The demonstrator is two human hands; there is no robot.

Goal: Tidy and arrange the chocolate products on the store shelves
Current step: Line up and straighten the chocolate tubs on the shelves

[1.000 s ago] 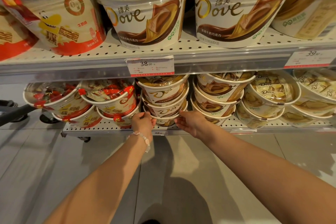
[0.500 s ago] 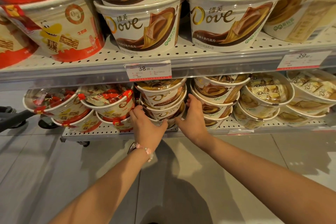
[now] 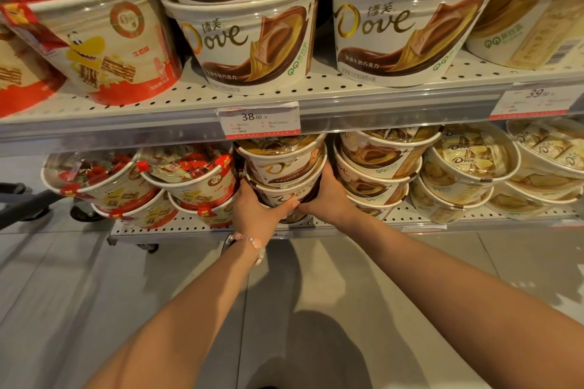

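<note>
Two perforated cream metal shelves run across the view, the upper shelf (image 3: 316, 90) carrying large Dove tubs (image 3: 249, 41) stacked two high beside red and white wafer tubs (image 3: 104, 41), with a price tag (image 3: 259, 118) reading 38.00 clipped to its front rail and another price label (image 3: 534, 101) further right. On the lower shelf (image 3: 177, 227), a stack of Dove chocolate bowls (image 3: 284, 167) leans forward in the middle, between red-trimmed bowls (image 3: 186, 174) on its left and paler Dove bowls (image 3: 471, 158) on its right. The left hand (image 3: 256, 211), a bead bracelet (image 3: 252, 243) at its wrist, and the right hand (image 3: 328, 199) clasp the lower bowl of that stack from either side, thumbs nearly meeting in front. Below lies a grey tiled floor (image 3: 94, 294) with shadows, and a dark trolley frame (image 3: 22, 202) shows at far left
</note>
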